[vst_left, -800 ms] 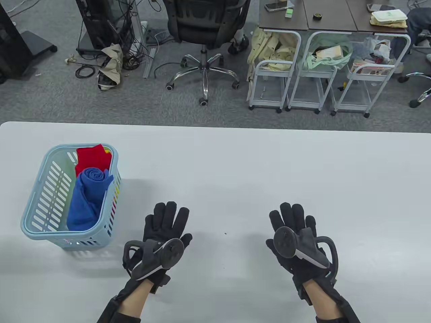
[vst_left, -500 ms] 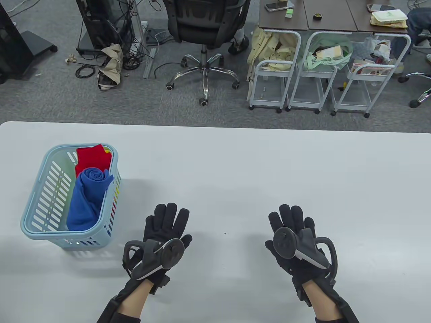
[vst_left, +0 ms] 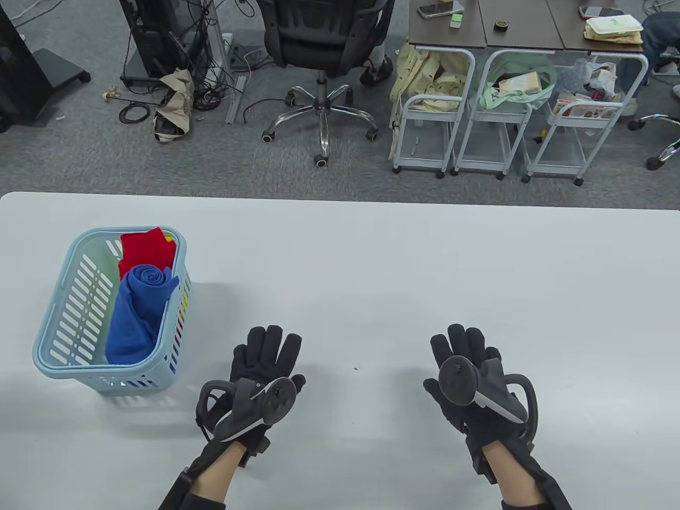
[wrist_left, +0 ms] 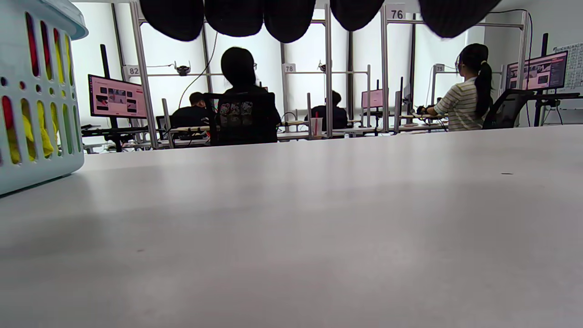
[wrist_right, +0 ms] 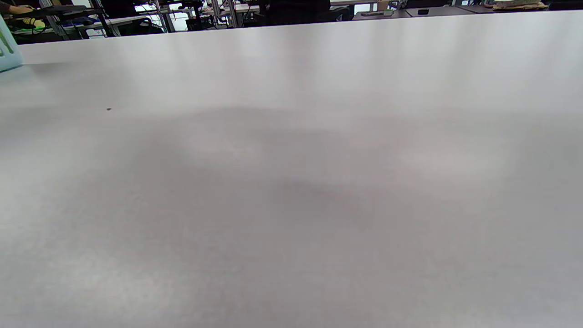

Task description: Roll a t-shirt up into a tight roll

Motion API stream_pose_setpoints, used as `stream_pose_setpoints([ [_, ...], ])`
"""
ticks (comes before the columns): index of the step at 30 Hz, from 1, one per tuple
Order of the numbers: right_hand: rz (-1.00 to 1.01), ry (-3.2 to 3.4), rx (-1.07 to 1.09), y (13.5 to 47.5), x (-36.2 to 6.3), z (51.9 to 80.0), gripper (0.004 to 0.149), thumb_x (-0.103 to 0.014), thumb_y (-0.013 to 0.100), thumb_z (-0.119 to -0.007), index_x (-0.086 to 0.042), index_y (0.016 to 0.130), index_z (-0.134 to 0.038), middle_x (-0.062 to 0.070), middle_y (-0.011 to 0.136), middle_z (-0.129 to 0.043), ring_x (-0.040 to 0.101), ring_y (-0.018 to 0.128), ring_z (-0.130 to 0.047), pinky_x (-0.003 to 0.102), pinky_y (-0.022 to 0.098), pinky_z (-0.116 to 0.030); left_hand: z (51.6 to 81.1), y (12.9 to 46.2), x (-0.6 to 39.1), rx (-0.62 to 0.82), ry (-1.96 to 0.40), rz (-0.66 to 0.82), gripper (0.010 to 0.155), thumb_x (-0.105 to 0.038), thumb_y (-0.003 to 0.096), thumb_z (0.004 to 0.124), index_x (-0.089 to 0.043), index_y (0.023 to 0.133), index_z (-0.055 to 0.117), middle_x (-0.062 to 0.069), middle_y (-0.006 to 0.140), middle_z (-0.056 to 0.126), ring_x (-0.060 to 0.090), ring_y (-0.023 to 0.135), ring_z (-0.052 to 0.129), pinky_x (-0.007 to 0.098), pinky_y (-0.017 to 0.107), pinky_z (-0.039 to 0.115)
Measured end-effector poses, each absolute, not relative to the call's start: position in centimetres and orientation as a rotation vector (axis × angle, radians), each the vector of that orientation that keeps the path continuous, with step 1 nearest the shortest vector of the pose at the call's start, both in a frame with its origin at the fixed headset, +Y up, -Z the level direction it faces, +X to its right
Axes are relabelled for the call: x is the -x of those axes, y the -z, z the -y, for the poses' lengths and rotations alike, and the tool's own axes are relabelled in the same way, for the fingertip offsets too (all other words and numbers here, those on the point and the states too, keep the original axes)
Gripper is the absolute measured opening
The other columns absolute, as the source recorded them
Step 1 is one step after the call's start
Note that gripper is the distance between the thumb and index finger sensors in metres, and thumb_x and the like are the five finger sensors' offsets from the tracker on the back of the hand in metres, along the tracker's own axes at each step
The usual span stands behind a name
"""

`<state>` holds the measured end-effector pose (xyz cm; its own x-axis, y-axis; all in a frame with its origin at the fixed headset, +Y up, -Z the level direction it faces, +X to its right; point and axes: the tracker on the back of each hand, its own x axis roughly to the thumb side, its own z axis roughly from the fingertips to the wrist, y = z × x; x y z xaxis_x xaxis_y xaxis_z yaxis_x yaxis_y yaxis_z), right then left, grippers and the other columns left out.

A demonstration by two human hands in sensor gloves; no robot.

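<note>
Small white number tags (wrist_left: 395, 12) are seen on the grey metal frame posts: 76 at one o'clock, with 82, 78 and 75 below.

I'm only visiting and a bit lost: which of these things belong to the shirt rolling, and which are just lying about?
Part of the job:
- blue shirt, rolled, in the basket
- red cloth behind it
- left hand and right hand, both holding nothing
- table

Just lying about:
- office chair
- carts with bags
- cables
</note>
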<state>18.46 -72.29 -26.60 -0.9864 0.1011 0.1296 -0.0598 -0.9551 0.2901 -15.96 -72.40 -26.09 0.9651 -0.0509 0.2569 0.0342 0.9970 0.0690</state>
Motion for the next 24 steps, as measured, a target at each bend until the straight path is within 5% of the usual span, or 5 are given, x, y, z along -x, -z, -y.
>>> stream_pose_setpoints([
  [14, -0.455, -2.998, -0.223, 26.7, -18.4, 72.4, 0.077, -0.054, 0.06, -0.053, -0.023, 0.115, -0.008, 0.012, 0.118, 0.003, 0.042, 0.109, 0.003, 0.062, 0.075, -0.016, 59.6, 31.5, 21.8, -0.225, 0.126, -0.053, 0.072, -0.058, 0.0552, 0.062, -0.03, 0.118, 0.041, 0.012, 0.127, 0.045, 0.044, 0.115, 0.048, 0.06, 0.079, 0.055],
  [19, -0.468, -2.99, -0.216, 26.7, -18.6, 72.4, 0.077, -0.054, 0.06, -0.052, -0.023, 0.115, -0.008, 0.012, 0.118, 0.002, 0.042, 0.109, 0.001, 0.062, 0.075, -0.018, 57.6, 32.6, 25.5, -0.234, 0.138, -0.232, 0.075, -0.061, 0.0534, 0.066, -0.029, 0.118, 0.044, 0.014, 0.126, 0.046, 0.045, 0.114, 0.051, 0.059, 0.078, 0.057],
  [24, -0.488, -2.981, -0.231, 26.7, -18.4, 72.6, 0.077, -0.054, 0.06, -0.053, -0.022, 0.115, -0.01, 0.013, 0.119, 0.0, 0.043, 0.109, -0.001, 0.062, 0.075, -0.02, 57.8, 33.8, 28.5, -0.027, 0.115, -0.418, 0.089, -0.068, 0.0505, 0.066, -0.025, 0.121, 0.032, 0.02, 0.127, 0.035, 0.048, 0.113, 0.048, 0.059, 0.078, 0.057],
])
